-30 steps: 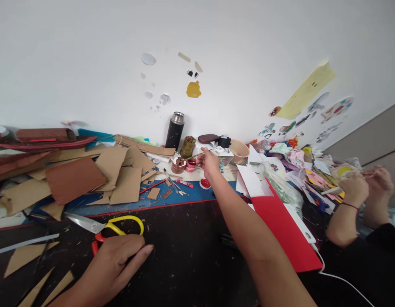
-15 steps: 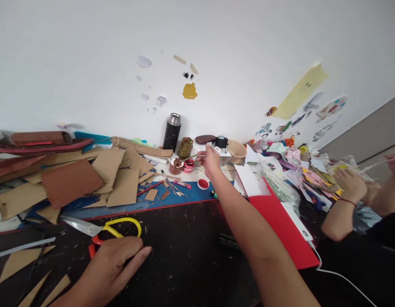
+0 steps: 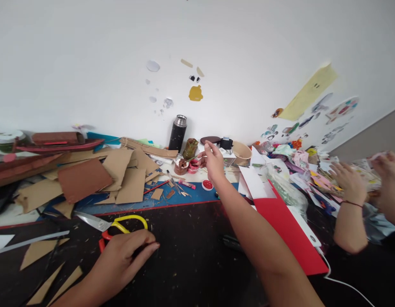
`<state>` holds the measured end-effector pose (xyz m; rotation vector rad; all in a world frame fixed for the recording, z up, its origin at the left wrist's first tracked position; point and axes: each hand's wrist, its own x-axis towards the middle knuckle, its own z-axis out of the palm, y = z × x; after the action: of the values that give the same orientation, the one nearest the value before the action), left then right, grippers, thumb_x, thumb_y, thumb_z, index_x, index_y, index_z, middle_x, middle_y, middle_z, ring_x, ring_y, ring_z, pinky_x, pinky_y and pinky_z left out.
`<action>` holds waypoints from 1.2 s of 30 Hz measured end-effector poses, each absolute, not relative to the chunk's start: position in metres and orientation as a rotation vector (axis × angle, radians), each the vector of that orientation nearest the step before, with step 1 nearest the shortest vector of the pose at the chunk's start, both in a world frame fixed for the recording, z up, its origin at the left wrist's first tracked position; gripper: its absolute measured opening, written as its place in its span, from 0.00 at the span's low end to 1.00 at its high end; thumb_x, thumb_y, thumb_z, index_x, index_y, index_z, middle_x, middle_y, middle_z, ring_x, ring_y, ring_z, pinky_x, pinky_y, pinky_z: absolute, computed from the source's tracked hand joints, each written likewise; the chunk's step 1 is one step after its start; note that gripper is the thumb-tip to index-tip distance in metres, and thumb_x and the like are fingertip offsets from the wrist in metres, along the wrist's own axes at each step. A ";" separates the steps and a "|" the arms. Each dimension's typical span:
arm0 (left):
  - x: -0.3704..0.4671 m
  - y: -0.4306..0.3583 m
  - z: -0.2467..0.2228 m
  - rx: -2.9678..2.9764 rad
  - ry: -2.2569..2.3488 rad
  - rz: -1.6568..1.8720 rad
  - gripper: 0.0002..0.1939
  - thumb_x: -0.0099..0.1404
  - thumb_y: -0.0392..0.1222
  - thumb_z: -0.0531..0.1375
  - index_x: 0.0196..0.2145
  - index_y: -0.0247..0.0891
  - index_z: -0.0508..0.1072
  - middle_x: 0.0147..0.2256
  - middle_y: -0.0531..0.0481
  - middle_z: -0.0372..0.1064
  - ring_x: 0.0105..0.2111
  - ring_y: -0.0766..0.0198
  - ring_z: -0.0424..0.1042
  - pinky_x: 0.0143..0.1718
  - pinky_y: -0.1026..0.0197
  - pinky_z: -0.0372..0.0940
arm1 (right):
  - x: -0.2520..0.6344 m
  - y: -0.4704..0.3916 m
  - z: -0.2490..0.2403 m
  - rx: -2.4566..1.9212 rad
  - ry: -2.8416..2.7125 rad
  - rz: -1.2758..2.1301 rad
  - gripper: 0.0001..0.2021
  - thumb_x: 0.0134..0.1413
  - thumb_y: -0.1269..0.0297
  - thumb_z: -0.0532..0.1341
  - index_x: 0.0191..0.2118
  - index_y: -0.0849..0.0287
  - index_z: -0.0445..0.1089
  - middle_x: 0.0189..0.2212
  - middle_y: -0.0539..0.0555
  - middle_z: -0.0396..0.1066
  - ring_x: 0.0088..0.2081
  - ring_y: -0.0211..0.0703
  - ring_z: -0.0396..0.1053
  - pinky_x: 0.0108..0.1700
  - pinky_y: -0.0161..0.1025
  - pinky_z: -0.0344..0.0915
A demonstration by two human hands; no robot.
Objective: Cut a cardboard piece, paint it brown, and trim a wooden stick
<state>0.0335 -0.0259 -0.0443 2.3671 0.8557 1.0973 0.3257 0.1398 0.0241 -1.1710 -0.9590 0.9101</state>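
My right hand (image 3: 212,162) reaches forward, its fingers pinched on a thin greenish paintbrush (image 3: 191,158). The brush slants left towards an open jar of brown paint (image 3: 181,169); its tip is too small to make out. Right beside that jar is a jar of red paint (image 3: 194,169). A round lid with red paint (image 3: 207,185) lies nearer, below my wrist. My left hand (image 3: 128,251) rests on the dark table, fingers curled and thumb against them, with nothing visible in it. Large scissors with yellow and red handles (image 3: 133,218) lie just beyond it, partly covered by the hand.
Cardboard pieces (image 3: 130,186) pile up on the left, near a red-brown model boat (image 3: 61,145). A black flask (image 3: 178,133) stands by the wall. On the right lie a red sheet (image 3: 288,238) and a white power strip (image 3: 307,230). Another person's hands (image 3: 350,183) work at far right.
The whole view has shifted slightly, so things appear further right. My right hand still grips the paintbrush by the jars. The other person's hands have risen and moved.
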 end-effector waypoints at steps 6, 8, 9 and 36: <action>0.033 -0.028 -0.046 2.222 0.935 1.055 0.09 0.74 0.43 0.58 0.34 0.44 0.72 0.23 0.59 0.69 0.20 0.68 0.70 0.25 0.67 0.61 | 0.325 0.140 0.035 -1.205 -0.855 0.903 0.22 0.63 0.47 0.65 0.55 0.56 0.70 0.22 0.44 0.72 0.17 0.37 0.69 0.17 0.31 0.58; 0.032 -0.029 -0.046 2.143 0.963 1.078 0.14 0.73 0.45 0.58 0.28 0.43 0.69 0.21 0.59 0.65 0.19 0.68 0.65 0.23 0.66 0.57 | 0.320 0.132 0.038 -1.170 -0.871 0.912 0.20 0.62 0.46 0.66 0.48 0.57 0.73 0.21 0.45 0.71 0.17 0.36 0.68 0.18 0.31 0.59; 0.032 -0.029 -0.045 2.070 0.986 1.086 0.18 0.73 0.47 0.59 0.25 0.42 0.67 0.20 0.58 0.62 0.18 0.68 0.62 0.22 0.65 0.56 | 0.316 0.126 0.038 -1.145 -0.909 0.938 0.20 0.62 0.44 0.66 0.44 0.58 0.74 0.20 0.45 0.70 0.17 0.35 0.67 0.17 0.30 0.59; 0.015 -0.009 -0.021 1.029 0.865 1.107 0.23 0.62 0.59 0.71 0.26 0.40 0.71 0.21 0.55 0.67 0.24 0.66 0.64 0.29 0.63 0.61 | 0.192 0.057 -0.030 -0.997 -1.066 1.357 0.28 0.56 0.34 0.67 0.25 0.55 0.66 0.10 0.40 0.55 0.12 0.37 0.63 0.14 0.30 0.54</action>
<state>0.0151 -0.0092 -0.0205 1.0286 0.8649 1.1069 0.1921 0.0572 -0.0304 -0.9966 -1.0656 1.3574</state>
